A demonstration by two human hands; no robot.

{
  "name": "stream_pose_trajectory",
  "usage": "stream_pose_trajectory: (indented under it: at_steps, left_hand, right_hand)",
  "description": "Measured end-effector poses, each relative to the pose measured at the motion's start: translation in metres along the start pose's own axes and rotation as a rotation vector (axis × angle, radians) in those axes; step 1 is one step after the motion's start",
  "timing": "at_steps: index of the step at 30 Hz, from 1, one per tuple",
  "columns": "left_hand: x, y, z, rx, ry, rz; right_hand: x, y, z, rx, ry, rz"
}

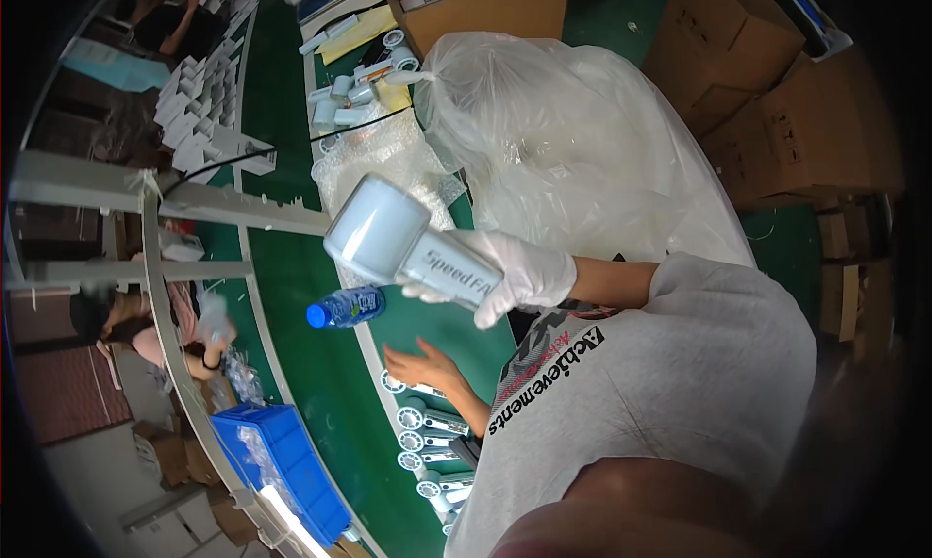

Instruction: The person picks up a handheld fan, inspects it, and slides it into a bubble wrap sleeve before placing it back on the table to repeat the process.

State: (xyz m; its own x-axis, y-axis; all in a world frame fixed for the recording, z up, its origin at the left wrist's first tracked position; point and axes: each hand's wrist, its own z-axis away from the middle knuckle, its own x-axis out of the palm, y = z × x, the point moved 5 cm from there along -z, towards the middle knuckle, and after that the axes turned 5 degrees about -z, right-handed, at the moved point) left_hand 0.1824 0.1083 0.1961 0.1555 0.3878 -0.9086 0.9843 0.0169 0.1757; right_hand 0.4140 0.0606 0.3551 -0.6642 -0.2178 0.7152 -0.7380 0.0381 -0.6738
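My right hand (524, 275), in a white glove, grips a pale blue handheld fan (379, 230) by its handle. The fan's thick rounded head points away from me, and dark lettering runs along the handle. Lower in the view, my bare left hand (423, 369) is held out with its fingers apart and nothing in it. Close by, a row of similar handheld fans (427, 442) lies along the green bench (335, 403), partly hidden by my body. A plastic bottle (351, 308) with a blue cap lies between the held fan and my left hand.
A large translucent plastic bag (563, 141) bulges beside my right arm, with bubble wrap (383, 165) next to it. More pale blue parts (345, 97) lie beyond. Cartons (825, 121) stand at the right. A blue crate (291, 471), a metal frame (155, 257) and co-workers are across the bench.
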Motion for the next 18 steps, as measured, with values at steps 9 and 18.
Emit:
stream_pose_trajectory:
  at_steps: [9, 18]
  left_hand:
    - [0.068, 0.262, -0.179, 0.777, -0.216, 0.611]
    - [0.206, 0.439, -0.220, 1.108, -0.370, 0.493]
  right_hand:
    - [-0.132, -0.081, 0.039, -0.280, 0.479, 0.111]
    - [-0.225, -0.119, 0.057, -0.327, 0.722, 0.151]
